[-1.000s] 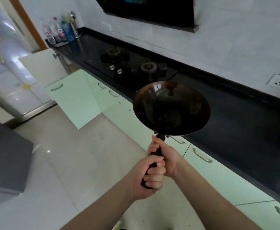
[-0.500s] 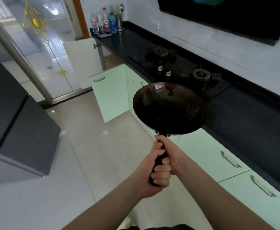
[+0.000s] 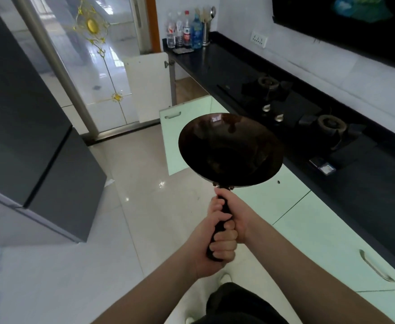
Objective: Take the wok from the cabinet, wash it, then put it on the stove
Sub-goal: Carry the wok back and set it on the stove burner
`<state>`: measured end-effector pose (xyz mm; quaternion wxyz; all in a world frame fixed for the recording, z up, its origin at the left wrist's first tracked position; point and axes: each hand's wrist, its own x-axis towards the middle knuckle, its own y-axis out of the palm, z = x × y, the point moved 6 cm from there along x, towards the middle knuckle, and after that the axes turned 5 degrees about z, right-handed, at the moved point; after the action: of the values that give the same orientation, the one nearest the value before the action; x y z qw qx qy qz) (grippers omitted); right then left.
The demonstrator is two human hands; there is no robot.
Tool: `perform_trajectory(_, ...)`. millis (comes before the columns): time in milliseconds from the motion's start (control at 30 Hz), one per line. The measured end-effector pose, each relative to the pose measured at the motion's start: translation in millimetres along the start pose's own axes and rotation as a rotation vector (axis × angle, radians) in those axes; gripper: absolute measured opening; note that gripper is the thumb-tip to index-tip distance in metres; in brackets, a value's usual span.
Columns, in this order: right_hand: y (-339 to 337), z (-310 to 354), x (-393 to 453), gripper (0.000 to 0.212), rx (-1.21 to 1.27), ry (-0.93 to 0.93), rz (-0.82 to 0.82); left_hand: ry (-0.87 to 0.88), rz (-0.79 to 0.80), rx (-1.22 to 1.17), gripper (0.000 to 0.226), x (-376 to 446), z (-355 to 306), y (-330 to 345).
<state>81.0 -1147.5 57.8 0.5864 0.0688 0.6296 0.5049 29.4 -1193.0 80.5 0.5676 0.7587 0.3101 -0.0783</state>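
Observation:
A dark round wok (image 3: 230, 149) hangs in the air in front of me, over the floor and the edge of the green cabinets. Its black handle runs down toward me. My left hand (image 3: 211, 244) grips the lower part of the handle, fingers curled round it. My right hand (image 3: 237, 212) grips the handle just above, close under the wok's rim. The gas stove (image 3: 285, 106) with two burners lies in the black counter to the right of the wok, beyond it.
An open green cabinet door (image 3: 182, 134) sticks out into the floor behind the wok. Bottles and a utensil holder (image 3: 187, 29) stand at the counter's far end. A grey fridge (image 3: 28, 136) fills the left. A glass door (image 3: 93, 66) is ahead. A small dark object (image 3: 322, 166) lies by the stove.
The view has swung left and forward along the counter: the stove has shifted right and nearer. Both hands keep the same grip on the wok handle, the wok held level ahead.

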Motion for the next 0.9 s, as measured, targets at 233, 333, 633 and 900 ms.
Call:
perform_trajectory(233, 37.7, 32.7, 55.1, 0.042, -0.027, 0.047, 0.050, 0.051, 0.026, -0.078, 0.028, 27.2, -64.5, -21.2)
perform_trajectory(333, 53.9, 60.0, 86.0, 0.042, -0.024, 0.046, 0.059, 0.062, 0.057, -0.105, 0.025, 50.4, -100.1, -28.1)
perform_trajectory(633, 109.7, 143.5, 169.5, 0.042, -0.019, 0.067, 0.066, 0.060, 0.036, -0.089, 0.023, 109.6, -215.7, -38.4)
perform_trajectory(900, 168.2, 182.6, 228.8, 0.040, -0.037, 0.060, 0.038, 0.030, 0.023, -0.099, 0.025, 125.3, -306.1, -56.4)
